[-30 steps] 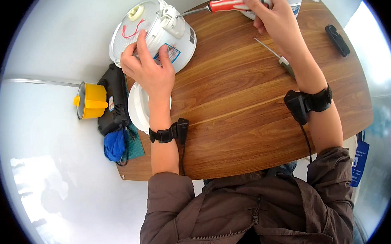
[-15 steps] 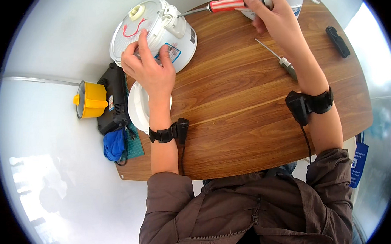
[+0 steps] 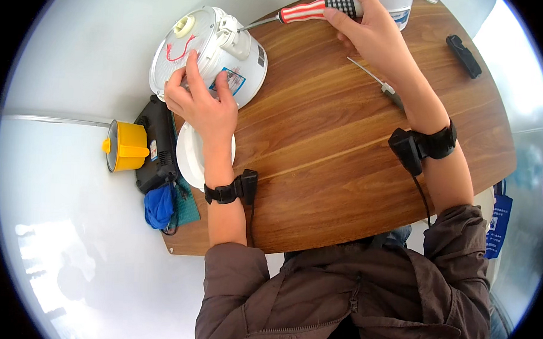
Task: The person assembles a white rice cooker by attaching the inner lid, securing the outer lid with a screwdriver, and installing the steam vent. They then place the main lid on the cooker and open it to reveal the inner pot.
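- Little has shifted since the earlier frames: the left hand (image 3: 205, 104) stays spread on the appliance, and the screwdriver tip has crept slightly closer to the housing.
- White round plastic appliance body (image 3: 207, 50), tipped on its side near the far left edge of the brown wooden oval table (image 3: 331, 171); its underside with red wiring faces the camera.
- Left hand: fingers apart, pressed flat against the rim and side, apparently to steady the body against turning force.
- Right hand (image 3: 375, 35): fingers closed round the handle of a red-and-white striped screwdriver (image 3: 304, 10); the metal shaft points left, its tip at the white fitting on the body's upper side. Whether the tip sits in a screw cannot be told.
- Second slim metal-shafted tool (image 3: 376, 83) lies on the table just under the right forearm, within reach.
- White round plate (image 3: 191, 158) lies partly beneath the left wrist.
- Yellow plastic cup-shaped part (image 3: 126, 146) and black case (image 3: 159, 144) sit off the table's left edge.
- Black wrist-worn devices on both forearms.
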### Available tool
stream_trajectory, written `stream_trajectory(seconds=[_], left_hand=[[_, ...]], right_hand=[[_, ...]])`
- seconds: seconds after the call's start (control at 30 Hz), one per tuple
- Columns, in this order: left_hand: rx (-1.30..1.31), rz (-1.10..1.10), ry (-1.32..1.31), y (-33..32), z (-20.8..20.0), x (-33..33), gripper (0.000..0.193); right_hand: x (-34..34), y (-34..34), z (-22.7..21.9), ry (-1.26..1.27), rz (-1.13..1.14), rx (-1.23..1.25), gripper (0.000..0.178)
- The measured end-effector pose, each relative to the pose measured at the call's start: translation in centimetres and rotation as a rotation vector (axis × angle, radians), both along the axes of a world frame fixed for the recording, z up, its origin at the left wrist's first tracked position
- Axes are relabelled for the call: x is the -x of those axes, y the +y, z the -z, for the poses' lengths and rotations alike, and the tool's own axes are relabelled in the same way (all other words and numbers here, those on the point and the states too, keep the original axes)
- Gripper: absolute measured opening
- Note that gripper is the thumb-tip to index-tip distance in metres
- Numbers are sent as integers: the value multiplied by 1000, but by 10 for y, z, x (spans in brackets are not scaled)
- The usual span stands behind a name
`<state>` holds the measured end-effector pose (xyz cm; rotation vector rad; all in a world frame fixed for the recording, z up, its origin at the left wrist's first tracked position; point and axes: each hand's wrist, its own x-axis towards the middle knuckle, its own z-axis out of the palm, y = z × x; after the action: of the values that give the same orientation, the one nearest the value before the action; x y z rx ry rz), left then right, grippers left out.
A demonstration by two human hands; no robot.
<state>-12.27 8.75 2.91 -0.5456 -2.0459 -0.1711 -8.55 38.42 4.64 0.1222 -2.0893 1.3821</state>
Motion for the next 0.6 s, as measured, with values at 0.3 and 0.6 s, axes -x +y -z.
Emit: stream_trajectory(seconds=[0.3, 0.6], left_hand=[[-11, 25, 18, -6, 2, 1, 57], [-30, 72, 73, -10, 5, 6, 55]], right_hand=[[-7, -8, -20, -263, -201, 374, 31], [10, -10, 8, -99, -137, 317, 37]])
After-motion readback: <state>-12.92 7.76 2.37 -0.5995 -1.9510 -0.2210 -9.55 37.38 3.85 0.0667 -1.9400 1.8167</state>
